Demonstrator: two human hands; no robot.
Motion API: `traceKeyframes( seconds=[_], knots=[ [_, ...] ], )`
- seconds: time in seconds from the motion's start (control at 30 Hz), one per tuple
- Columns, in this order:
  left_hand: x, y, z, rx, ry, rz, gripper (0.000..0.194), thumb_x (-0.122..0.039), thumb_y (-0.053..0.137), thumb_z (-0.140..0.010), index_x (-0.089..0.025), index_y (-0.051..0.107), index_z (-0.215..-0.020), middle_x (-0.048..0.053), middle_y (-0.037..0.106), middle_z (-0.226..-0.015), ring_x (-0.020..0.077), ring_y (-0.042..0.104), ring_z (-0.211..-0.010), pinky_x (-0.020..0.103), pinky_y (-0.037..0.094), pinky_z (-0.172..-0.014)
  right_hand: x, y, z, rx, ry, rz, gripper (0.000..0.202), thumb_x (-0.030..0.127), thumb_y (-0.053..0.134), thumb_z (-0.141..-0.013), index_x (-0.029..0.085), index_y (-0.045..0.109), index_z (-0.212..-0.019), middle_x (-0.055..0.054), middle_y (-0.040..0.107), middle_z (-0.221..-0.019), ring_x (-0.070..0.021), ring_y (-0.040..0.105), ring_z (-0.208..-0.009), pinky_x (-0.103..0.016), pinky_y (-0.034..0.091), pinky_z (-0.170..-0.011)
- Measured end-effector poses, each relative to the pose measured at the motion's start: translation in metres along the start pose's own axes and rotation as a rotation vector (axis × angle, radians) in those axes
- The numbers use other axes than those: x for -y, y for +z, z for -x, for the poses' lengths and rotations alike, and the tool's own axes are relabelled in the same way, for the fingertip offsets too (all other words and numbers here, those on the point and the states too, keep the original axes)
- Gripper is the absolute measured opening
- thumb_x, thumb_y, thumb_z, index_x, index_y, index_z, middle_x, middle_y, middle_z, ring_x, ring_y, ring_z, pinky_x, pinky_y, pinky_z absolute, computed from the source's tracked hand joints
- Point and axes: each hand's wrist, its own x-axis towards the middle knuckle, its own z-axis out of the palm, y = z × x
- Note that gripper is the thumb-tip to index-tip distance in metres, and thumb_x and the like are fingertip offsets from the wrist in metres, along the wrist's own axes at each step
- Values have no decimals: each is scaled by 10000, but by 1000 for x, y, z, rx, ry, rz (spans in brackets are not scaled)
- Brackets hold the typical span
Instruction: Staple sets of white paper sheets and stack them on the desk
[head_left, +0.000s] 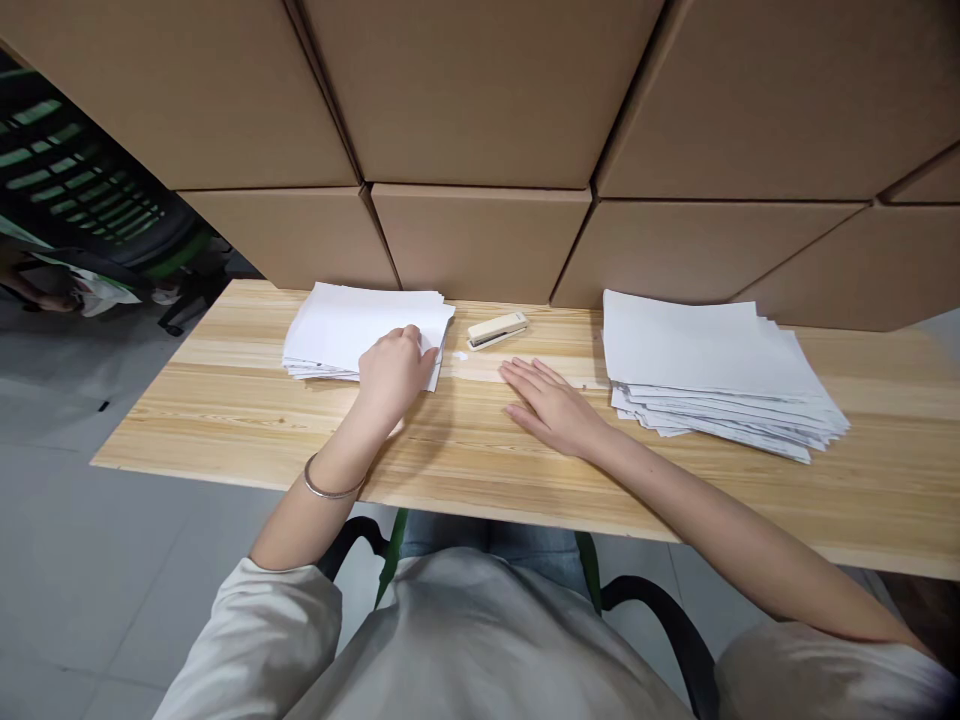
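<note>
My left hand [394,372] rests at the front right part of the left paper stack [352,325], its fingers curled in and the thumb pointing right. The palm side is hidden, so whether a sheet is between the fingers does not show. Flat on the wooden table lies my right hand [553,408], fingers stretched out and holding nothing. Just beyond its fingertips is a cream stapler [498,330], apart from both hands. A small white scrap [460,355] lies between the stapler and the left stack.
A thicker, uneven paper stack [697,350] sits on the right of the wooden table [480,475]. Large cardboard boxes [480,240] form a wall along the table's back edge. Off to the left are a dark slatted chair back [82,165] and part of another person [56,300].
</note>
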Motion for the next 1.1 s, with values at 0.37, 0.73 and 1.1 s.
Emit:
traceKeyframes(
  seconds=[0.37,0.73,1.1],
  knots=[
    [16,6,-12,-76,20,281,390,-202,491,-882,-99,583,-1246,176,681,-1137,280,667,-989,407,505,-909,48,23,-97,101,725,-1011,388,547,661,-836,162,646,-791,-105,747,-862,-130,630,-448,-248,470,-355],
    [53,-15,-23,-266,-163,298,333,-166,384,-911,-163,620,-1147,197,612,-1223,333,605,-1135,501,453,-994,46,-4,-75,64,688,-890,218,263,680,-859,153,696,-671,-39,691,-575,-125,639,-480,-193,511,-416],
    [64,-9,-32,128,-206,250,583,-336,334,-963,-28,388,-1454,286,578,-1348,388,571,-1247,499,425,-1008,48,2,-65,-74,804,-1185,255,271,656,-870,136,691,-657,-11,705,-622,-110,626,-546,-212,516,-535]
  ],
)
